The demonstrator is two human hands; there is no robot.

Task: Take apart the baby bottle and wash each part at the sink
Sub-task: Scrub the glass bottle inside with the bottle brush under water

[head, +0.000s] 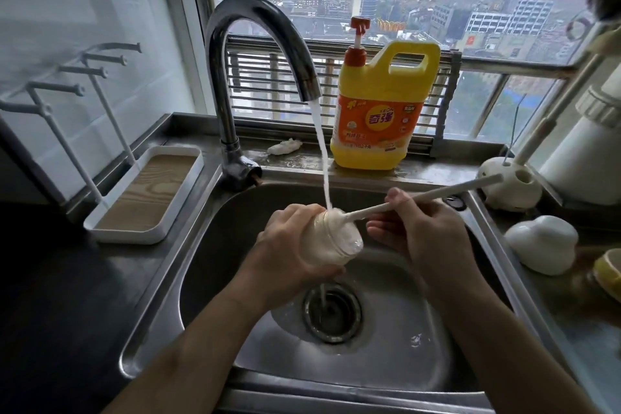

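The middle of the sink [386, 370] is taken up by the left hand [289, 242], the right hand [416, 232], the bottle [336, 242] and the slanting brush handle [437, 193]. Bare basin is left along its near edge. The far edge is blocked by the faucet [225, 118] and detergent jug [379, 118], and the right rim by a brush holder [507, 188] and white cap [541, 242].

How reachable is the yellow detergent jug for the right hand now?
Probably not yet: the right hand grips the brush, lodged in the bottle. Otherwise the way to the jug looks open.

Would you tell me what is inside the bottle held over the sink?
The head of the brush fills the bottle, handle sticking out; the left hand covers part of its wall.
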